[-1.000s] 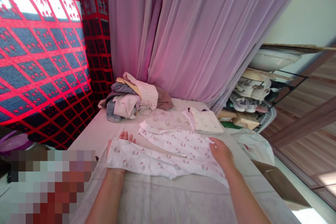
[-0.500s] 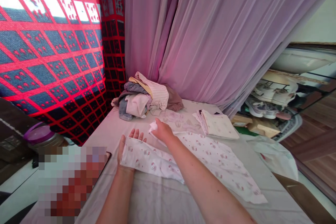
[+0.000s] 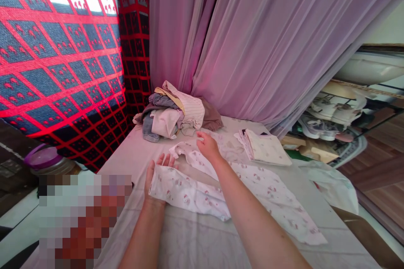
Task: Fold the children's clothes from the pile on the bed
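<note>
A white garment (image 3: 189, 189) with small pink and grey cartoon prints lies spread on the bed, one narrow part toward the left and a wider part (image 3: 277, 195) to the right. My left hand (image 3: 157, 180) is palm up with its fingers stretched out, and the end of the narrow part rests over the palm. My right hand (image 3: 208, 146) hovers over the garment's far side, fingers loosely bent and apart, with no cloth visible in them. My right forearm crosses above the garment and hides its middle.
A heap of clothes (image 3: 176, 113) lies at the back of the bed, and a folded stack (image 3: 267, 147) at the right. Purple curtains (image 3: 252, 42) hang behind. A shoe rack (image 3: 334, 113) stands right; a purple-lidded jar (image 3: 44, 157) is left.
My right hand has let go of the garment's pinched far edge and moved right and slightly away. That edge now lies looser on the bed. The left hand has barely shifted.
</note>
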Demonstrator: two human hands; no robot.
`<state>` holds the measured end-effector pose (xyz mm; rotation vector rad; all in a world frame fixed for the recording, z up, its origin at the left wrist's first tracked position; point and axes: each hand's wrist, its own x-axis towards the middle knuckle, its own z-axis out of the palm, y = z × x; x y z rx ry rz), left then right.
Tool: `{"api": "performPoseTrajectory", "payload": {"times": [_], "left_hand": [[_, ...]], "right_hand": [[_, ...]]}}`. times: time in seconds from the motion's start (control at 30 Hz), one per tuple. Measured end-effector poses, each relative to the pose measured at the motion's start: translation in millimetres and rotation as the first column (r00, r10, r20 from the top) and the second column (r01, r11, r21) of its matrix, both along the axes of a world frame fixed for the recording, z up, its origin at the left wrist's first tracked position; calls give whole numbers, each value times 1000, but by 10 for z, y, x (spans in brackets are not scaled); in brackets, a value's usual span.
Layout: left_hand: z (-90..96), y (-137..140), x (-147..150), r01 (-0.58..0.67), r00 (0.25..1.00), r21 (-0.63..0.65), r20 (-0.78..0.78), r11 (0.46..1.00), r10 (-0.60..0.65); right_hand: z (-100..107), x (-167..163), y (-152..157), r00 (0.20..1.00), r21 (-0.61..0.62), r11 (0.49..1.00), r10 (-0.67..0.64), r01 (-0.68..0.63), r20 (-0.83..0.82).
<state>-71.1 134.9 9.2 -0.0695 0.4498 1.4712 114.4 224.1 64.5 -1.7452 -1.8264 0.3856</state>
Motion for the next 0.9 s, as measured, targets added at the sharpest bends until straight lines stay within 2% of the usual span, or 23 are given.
{"api": "performPoseTrajectory", "payload": {"times": [0.07, 0.13, 0.27, 0.37, 0.43, 0.5, 0.57, 0.63, 0.73, 0.8, 0.9], "left_hand": [[18, 3, -18, -45, 999, -55, -20, 997, 44], [23, 3, -25, -44, 999, -57, -25, 997, 42], [6, -10, -20, 76, 997, 96, -22, 992, -74], [-8, -9, -28, 99, 995, 119, -20, 988, -98], [-9, -1, -40, 61, 998, 80, 8, 995, -62], [-5, 8, -48, 30, 999, 37, 45, 999, -32], [-1, 11, -51, 19, 997, 16, 75, 1000, -20], [-4, 9, -48, 12, 996, 21, 91, 1000, -14], [-20, 5, -46, 5, 995, 49, 101, 999, -10], [-31, 7, -50, 9, 995, 53, 100, 999, -14], [-42, 16, -61, 7, 994, 40, 107, 999, -11]], "right_hand": [[-108, 33, -46, 995, -71, 997, 20, -13, 99], [-168, 53, -87, 978, -92, 996, 39, -20, 204], [-163, 33, -83, 943, -132, 991, 38, 7, 331], [-86, 17, -14, 928, -105, 989, -60, 105, 368], [-31, 15, 32, 918, -58, 980, -155, 188, 364], [4, -5, 54, 918, -45, 974, -191, 220, 348], [3, -67, 43, 932, -59, 982, -151, 180, 329], [-36, -170, 4, 954, -77, 997, 4, 20, 301], [-140, -355, -57, 919, -80, 967, 255, -242, 302], [-212, -457, -62, 905, -94, 959, 283, -267, 316], [-262, -543, 18, 941, -121, 977, 204, -177, 271]]}}
